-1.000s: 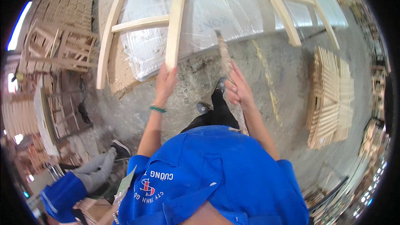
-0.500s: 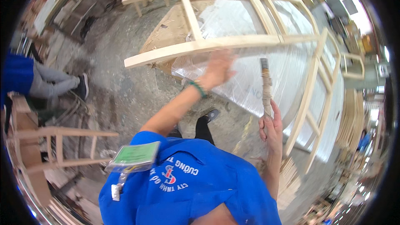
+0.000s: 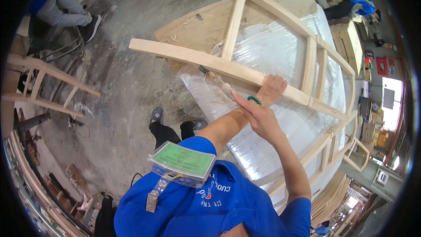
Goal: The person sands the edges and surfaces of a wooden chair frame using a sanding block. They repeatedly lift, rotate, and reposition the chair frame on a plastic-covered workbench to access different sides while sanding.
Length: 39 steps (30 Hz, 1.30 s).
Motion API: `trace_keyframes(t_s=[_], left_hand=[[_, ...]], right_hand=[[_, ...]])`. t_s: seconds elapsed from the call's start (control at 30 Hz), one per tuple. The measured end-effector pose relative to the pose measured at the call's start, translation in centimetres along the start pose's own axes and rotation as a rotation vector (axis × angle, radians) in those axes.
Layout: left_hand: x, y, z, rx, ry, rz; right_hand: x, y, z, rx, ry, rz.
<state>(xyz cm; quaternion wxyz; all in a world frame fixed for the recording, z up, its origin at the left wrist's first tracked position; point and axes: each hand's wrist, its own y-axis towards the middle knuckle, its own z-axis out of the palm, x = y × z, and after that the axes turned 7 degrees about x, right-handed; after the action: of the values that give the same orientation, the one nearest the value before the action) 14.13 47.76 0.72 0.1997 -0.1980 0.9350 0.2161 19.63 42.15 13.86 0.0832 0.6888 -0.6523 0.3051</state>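
A pale wooden frame (image 3: pixel 193 56) with curved rails and crosspieces lies over a plastic-wrapped stack (image 3: pixel 263 46). My left hand (image 3: pixel 272 88) is closed over its near rail, the wrist wearing a green bracelet. Crossing over my left forearm, my right hand (image 3: pixel 259 118) holds a slim stick-like tool (image 3: pixel 220 83) wrapped in tan tape. One finger stretches along the wrap. The tool's dark end lies close below the near rail, left of my left hand; whether it touches the wood I cannot tell, nor what kind of tool it is.
A brown board (image 3: pixel 193 24) with wood shavings lies on the stack's far left part. Another wooden frame (image 3: pixel 324 149) stands at the right. Further frames (image 3: pixel 57 77) are at the left, near a person in grey trousers (image 3: pixel 66 4). Another person (image 3: pixel 351 8) is at the upper right.
My left hand has come down onto the near rail. My right hand has swung the tool leftward, from upright to slanting beside the rail. The view has shifted.
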Motion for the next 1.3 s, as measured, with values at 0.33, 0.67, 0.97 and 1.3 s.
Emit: trace_keyframes(t_s=[0.33, 0.67, 0.97, 1.3], left_hand=[[0.5, 0.6, 0.7, -0.04, 0.19, -0.072], [0.7, 0.5, 0.5, -0.162, 0.191, -0.098], [0.4, 0.5, 0.3, -0.17, 0.078, -0.022], [0.4, 0.5, 0.6, -0.112, 0.072, 0.024]], right_hand=[[-0.6, 4.0, -0.9, 0.069, -0.211, -0.02], [-0.9, 5.5, -0.2, 0.238, 0.229, 0.063], [-1.9, 7.1, 0.9, 0.188, 0.402, 0.051], [-0.7, 3.4, -0.1, 0.218, 0.243, -0.137]])
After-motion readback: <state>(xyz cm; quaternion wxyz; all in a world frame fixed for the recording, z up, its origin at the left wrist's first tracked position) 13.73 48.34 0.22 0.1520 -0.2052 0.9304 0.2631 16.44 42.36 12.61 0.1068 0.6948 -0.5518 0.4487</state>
